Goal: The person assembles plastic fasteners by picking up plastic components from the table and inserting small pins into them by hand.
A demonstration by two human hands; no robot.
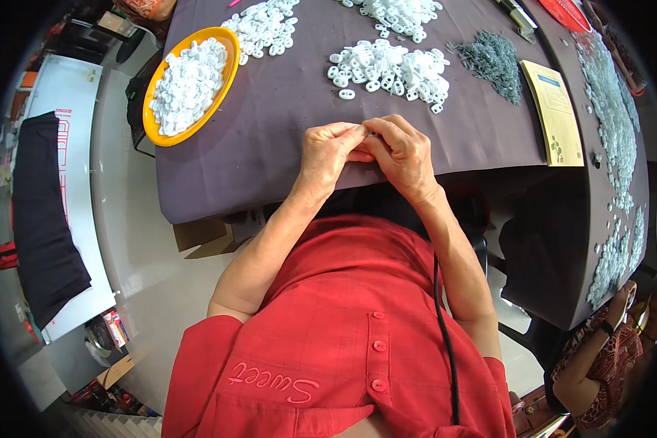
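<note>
My left hand (326,155) and my right hand (404,158) meet fingertip to fingertip over the near edge of the cloth-covered table. Both are pinched closed; whatever lies between the fingers is too small and hidden to name. Just beyond them spreads a pile of small white oval plastic pieces with holes (388,69). To its right lies a heap of thin grey-green pieces (492,64). At the left, an orange oval basin (233,69) holds many small white pieces.
More white pieces lie at the far side (263,29). A yellow booklet (551,109) rests right of the grey heap. Translucent pieces (609,117) cover the right-hand table, where another person's arm (580,365) shows. A black cable (445,336) hangs down my front.
</note>
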